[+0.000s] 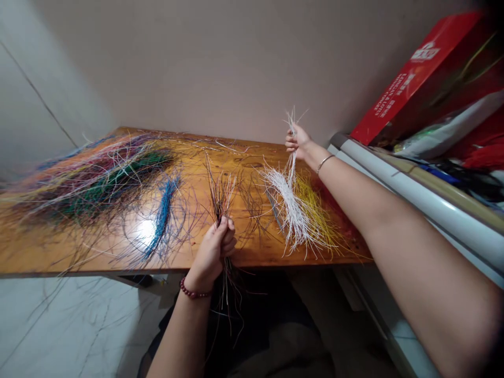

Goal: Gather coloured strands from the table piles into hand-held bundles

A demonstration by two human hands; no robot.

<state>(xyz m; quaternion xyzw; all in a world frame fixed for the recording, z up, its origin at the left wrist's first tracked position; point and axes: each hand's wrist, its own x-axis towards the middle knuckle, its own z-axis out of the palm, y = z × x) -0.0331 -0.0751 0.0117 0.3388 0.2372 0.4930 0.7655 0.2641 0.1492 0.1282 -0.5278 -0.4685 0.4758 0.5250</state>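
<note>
My left hand (218, 241) is wrapped round a bundle of thin wires (217, 197), dark brown and copper with a few pale strands, near the table's front edge. Their ends fan out above the fist and dangle below it. Farther off to the right, my right hand (297, 142) is closed around a bunch of white wires (292, 170), raised over the table. Beneath it lies a pile of white wires (289, 205), partly covering a pile of yellow wires (315, 210). I cannot tell whether the held white strands are separate from the pile.
On the wooden table (189, 152), a large heap of multicoloured wires (106, 178) spreads over the left side. A blue wire bundle (161, 218) lies nearer the middle, among loose dark strands. At right stand a red box (417, 73) and long white rolls (394, 181). A wall rises behind.
</note>
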